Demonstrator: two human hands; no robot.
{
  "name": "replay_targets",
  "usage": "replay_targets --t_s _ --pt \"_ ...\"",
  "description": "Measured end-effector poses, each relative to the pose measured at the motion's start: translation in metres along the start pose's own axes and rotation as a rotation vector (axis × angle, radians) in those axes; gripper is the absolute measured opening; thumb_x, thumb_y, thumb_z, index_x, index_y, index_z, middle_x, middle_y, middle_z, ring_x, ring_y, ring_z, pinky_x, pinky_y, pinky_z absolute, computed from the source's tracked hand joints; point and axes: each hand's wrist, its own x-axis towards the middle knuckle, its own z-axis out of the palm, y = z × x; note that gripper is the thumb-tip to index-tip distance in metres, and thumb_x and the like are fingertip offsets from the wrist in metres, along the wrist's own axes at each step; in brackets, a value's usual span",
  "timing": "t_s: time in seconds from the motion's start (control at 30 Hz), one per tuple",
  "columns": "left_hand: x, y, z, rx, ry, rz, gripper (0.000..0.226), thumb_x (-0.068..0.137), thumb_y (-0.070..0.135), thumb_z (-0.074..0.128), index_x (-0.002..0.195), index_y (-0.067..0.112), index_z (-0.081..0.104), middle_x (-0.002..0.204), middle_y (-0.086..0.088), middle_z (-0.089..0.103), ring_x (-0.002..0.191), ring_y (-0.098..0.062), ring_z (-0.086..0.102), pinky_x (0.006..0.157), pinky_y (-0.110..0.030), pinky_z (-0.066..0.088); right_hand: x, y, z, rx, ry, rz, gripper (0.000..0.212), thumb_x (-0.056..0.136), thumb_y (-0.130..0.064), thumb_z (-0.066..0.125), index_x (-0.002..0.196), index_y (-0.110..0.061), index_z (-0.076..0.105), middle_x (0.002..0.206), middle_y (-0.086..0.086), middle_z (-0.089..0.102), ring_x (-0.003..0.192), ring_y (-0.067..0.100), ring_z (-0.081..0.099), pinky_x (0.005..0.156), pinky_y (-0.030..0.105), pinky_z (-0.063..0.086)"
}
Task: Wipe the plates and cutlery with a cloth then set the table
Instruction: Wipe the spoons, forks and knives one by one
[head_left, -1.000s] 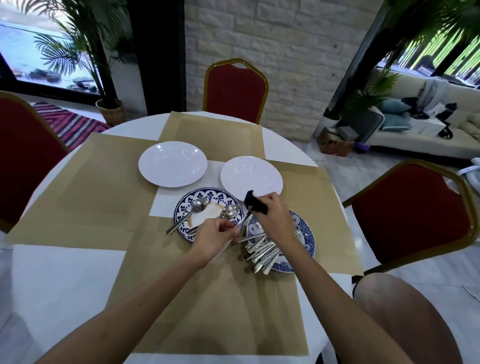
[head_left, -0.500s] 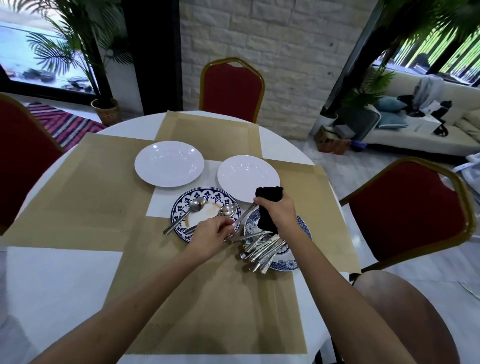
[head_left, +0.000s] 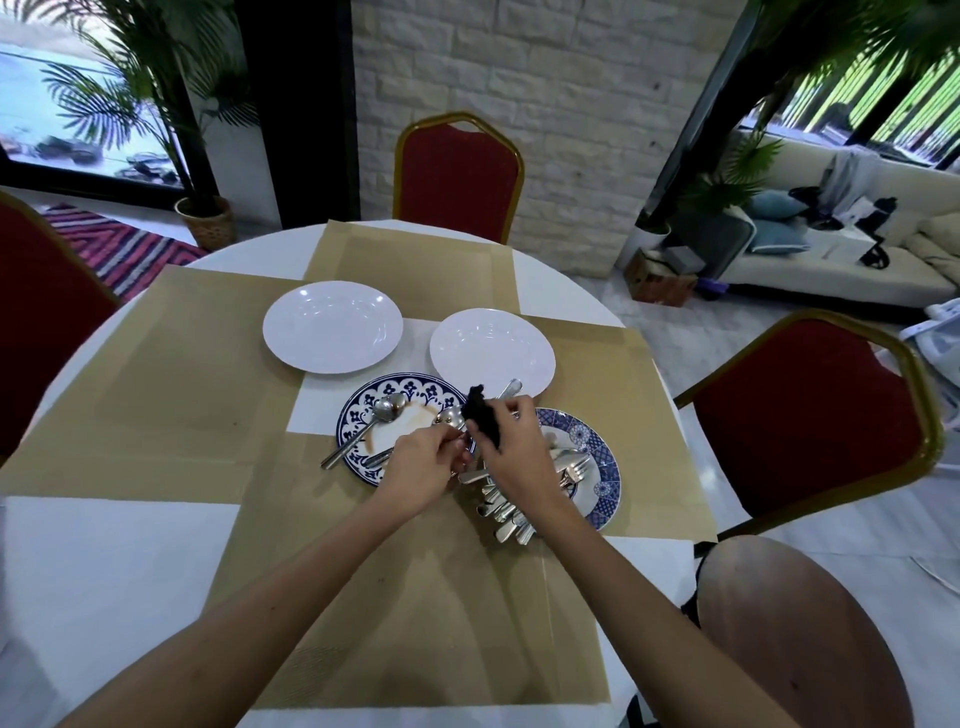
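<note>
Two hands over right edge of stained plate (head_left: 415, 388): right hand (head_left: 511, 448) grips black cloth (head_left: 480, 422) wrapped on cutlery piece (head_left: 511, 387); left hand (head_left: 423, 463) pinches its other end. Rest: cutlery pile (head_left: 506, 512) just right of stained plate.

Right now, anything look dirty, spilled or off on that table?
Yes. The floral blue plate has a brown smear across its white centre, beside a spoon. On the other blue plate, the cutlery heap hangs over the near rim. Hands fine: left hand grips a cutlery piece, right hand holds the cloth on it.
</note>
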Motion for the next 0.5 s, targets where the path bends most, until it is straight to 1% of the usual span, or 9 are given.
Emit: replay_targets --t_s 0.03,0.07,0.1,0.17,0.23,0.3,0.33,0.4,0.5 --pt "-0.002 0.000 -0.001 -0.043 -0.004 -0.017 0.017 0.098 0.010 0.048 0.099 0.008 0.065 0.076 0.000 0.067 0.060 -0.002 0.061 0.057 -0.011 0.047 -0.003 0.001 0.002 -0.035 -0.001 -0.031 0.032 0.094 -0.033 0.057 0.124 -0.021 0.056 0.112 0.003 0.042 0.090 0.020 0.057 0.075 0.035 0.051" --pt "-0.004 -0.001 -0.001 -0.085 -0.012 -0.032 0.017 0.098 0.009 0.048 0.100 0.006 0.065 0.074 0.002 0.066 0.056 0.004 0.059 0.056 -0.008 0.046 -0.004 0.000 0.000 -0.065 0.007 -0.049 0.031 0.092 -0.031 0.058 0.123 -0.024 0.057 0.111 0.001 0.041 0.087 0.020 0.057 0.071 0.035 0.052" --pt "-0.006 -0.003 -0.001 -0.123 -0.025 -0.043 0.017 0.098 0.009 0.049 0.101 0.004 0.065 0.074 0.004 0.066 0.053 0.006 0.058 0.058 -0.008 0.046 -0.002 0.003 -0.002 -0.080 0.025 -0.049 0.030 0.091 -0.029 0.060 0.120 -0.025 0.058 0.110 -0.001 0.040 0.084 0.020 0.057 0.068 0.036 0.052" --pt "-0.009 -0.008 -0.001 -0.163 -0.057 -0.049 0.018 0.098 0.011 0.049 0.102 0.003 0.064 0.075 0.005 0.067 0.054 0.008 0.058 0.062 -0.009 0.048 0.008 0.009 -0.013 -0.090 0.094 0.011 0.025 0.090 -0.028 0.062 0.115 -0.024 0.061 0.109 0.000 0.040 0.080 0.019 0.054 0.065 0.037 0.052" --pt "-0.012 -0.009 -0.001 -0.157 -0.071 -0.039 0.016 0.098 0.012 0.049 0.101 0.007 0.064 0.076 0.007 0.067 0.055 0.011 0.058 0.059 -0.005 0.045 0.021 0.016 -0.025 -0.112 0.150 0.094 0.022 0.091 -0.030 0.062 0.110 -0.020 0.064 0.109 0.003 0.040 0.078 0.019 0.050 0.063 0.039 0.053" --pt "-0.013 -0.010 0.000 -0.161 -0.065 -0.038 0.014 0.098 0.013 0.050 0.101 0.010 0.064 0.077 0.008 0.067 0.055 0.012 0.057 0.058 -0.005 0.044 0.025 0.018 -0.032 -0.152 0.184 0.134 0.020 0.092 -0.032 0.062 0.107 -0.019 0.064 0.109 0.004 0.040 0.075 0.020 0.049 0.060 0.038 0.052" --pt "-0.013 -0.009 0.000 -0.157 -0.063 -0.038 0.014 0.098 0.013 0.050 0.101 0.010 0.064 0.076 0.008 0.067 0.055 0.012 0.057 0.058 -0.005 0.045 0.024 0.017 -0.032 -0.176 0.183 0.133 0.020 0.091 -0.032 0.062 0.107 -0.020 0.064 0.110 0.004 0.040 0.074 0.021 0.051 0.059 0.036 0.051" --pt "-0.011 -0.009 0.000 -0.156 -0.063 -0.042 0.016 0.098 0.012 0.050 0.101 0.008 0.064 0.076 0.008 0.067 0.055 0.012 0.057 0.058 -0.005 0.045 0.015 0.014 -0.027 -0.207 0.146 0.061 0.022 0.090 -0.030 0.063 0.112 -0.024 0.063 0.113 0.002 0.041 0.073 0.021 0.054 0.057 0.031 0.045" --pt "-0.009 -0.008 -0.003 -0.120 -0.072 -0.037 0.016 0.098 0.012 0.049 0.099 0.008 0.064 0.075 0.006 0.067 0.052 0.010 0.056 0.056 -0.006 0.044 -0.004 0.009 -0.013 -0.223 0.007 -0.088 0.029 0.088 -0.029 0.063 0.117 -0.029 0.062 0.120 0.002 0.042 0.074 0.022 0.058 0.059 0.030 0.046"
